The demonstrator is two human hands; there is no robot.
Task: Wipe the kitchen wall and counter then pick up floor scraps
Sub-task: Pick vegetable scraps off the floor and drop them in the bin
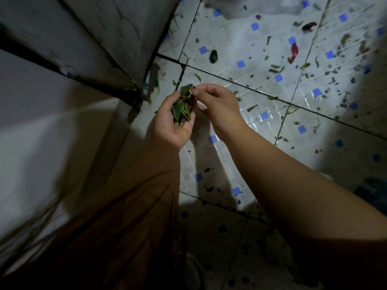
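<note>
My left hand [169, 122] is cupped palm up over the tiled floor, holding a bunch of green leaf and stem scraps [181, 107]. My right hand [217, 103] reaches in from the right, its fingertips pinched on a leaf [187, 88] at the top of that bunch. More scraps lie scattered on the floor [240, 38]: green bits [277, 69], a dark green piece [213, 56] and two red pepper pieces [293, 51] [308, 26].
A tiled counter base or wall [94, 28] rises on the left, with a dirty dark corner edge [134, 91] close to my left hand. White plastic [261, 5] lies at the top. A dark object [372, 191] sits at the right edge.
</note>
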